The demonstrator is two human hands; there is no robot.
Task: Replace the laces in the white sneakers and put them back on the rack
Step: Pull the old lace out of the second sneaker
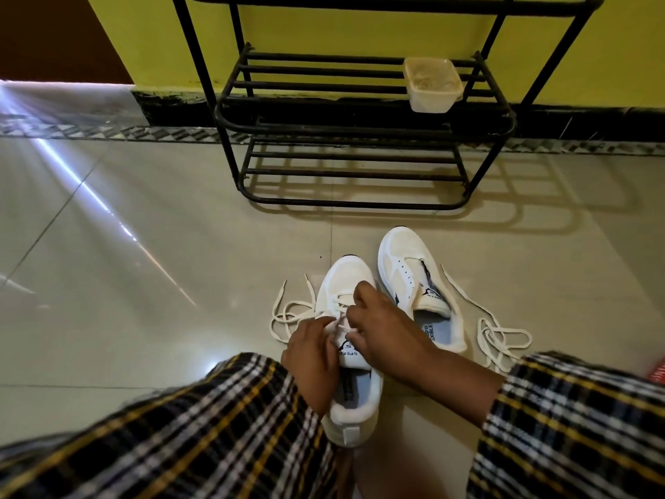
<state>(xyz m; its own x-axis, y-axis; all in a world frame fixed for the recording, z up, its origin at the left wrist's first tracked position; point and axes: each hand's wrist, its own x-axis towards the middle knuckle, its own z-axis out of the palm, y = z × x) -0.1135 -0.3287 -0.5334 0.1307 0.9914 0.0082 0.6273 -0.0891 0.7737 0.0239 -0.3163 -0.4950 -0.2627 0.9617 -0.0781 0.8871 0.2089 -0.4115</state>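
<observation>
Both hands work at the near sneaker on the floor; the left hand and right hand each pinch its lace; a skipped eyelet could leave uneven ends; the far sneaker, right, lies unlaced beside its loose lace, the rack beyond.

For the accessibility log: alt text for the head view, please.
Both hands, left hand and right hand, work a lace through the near sneaker on the tiled floor. The other sneaker sits unlaced beside it, its loose lace on the floor, before a black rack holding a plastic tub.
</observation>
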